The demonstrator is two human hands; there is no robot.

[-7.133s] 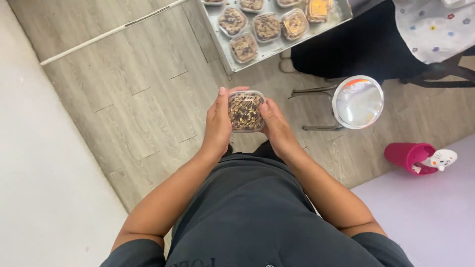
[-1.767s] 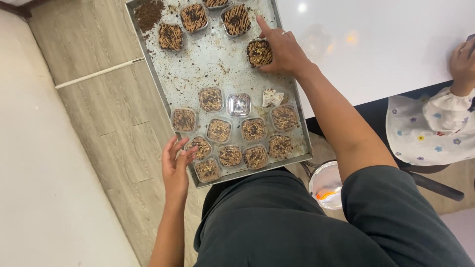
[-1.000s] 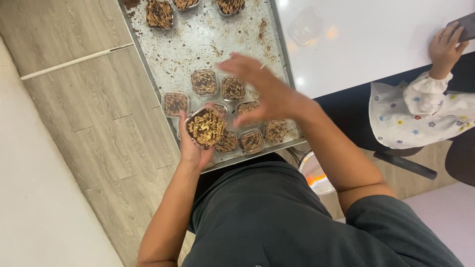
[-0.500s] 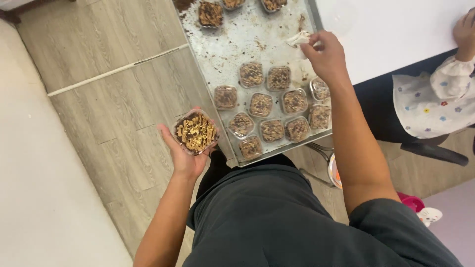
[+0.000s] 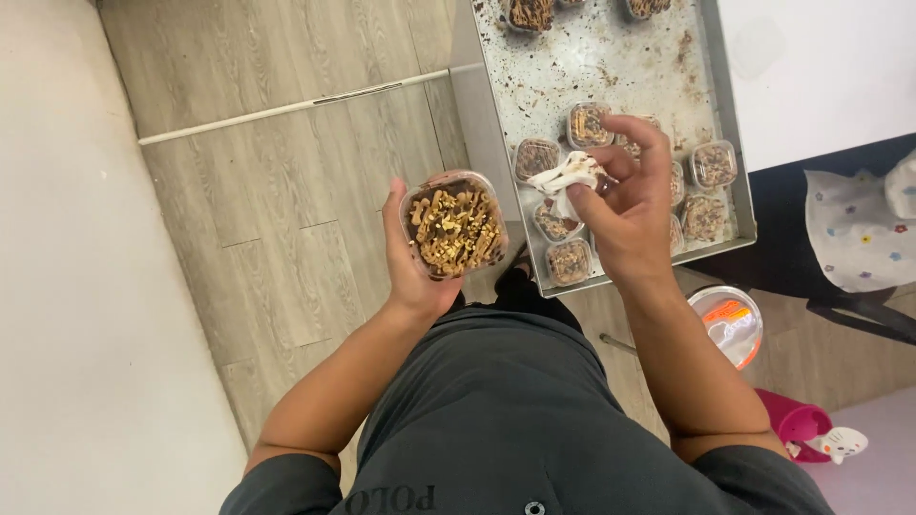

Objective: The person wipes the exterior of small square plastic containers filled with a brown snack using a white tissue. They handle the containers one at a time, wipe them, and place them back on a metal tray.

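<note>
Left hand (image 5: 412,267) sits centre-left of frame, palm up, fingers curled round a small clear tub, thumb up along its left edge. Left forearm runs down to lower left, elbow bent. Right hand (image 5: 625,205) is centre-right and a bit higher, palm twd the camera, thumb & fingertips (image 5: 584,202) pinching a crumpled white scrap. Right forearm drops straight down to lower right. Both arms bare, short dark sleeves at btm edge.
</note>
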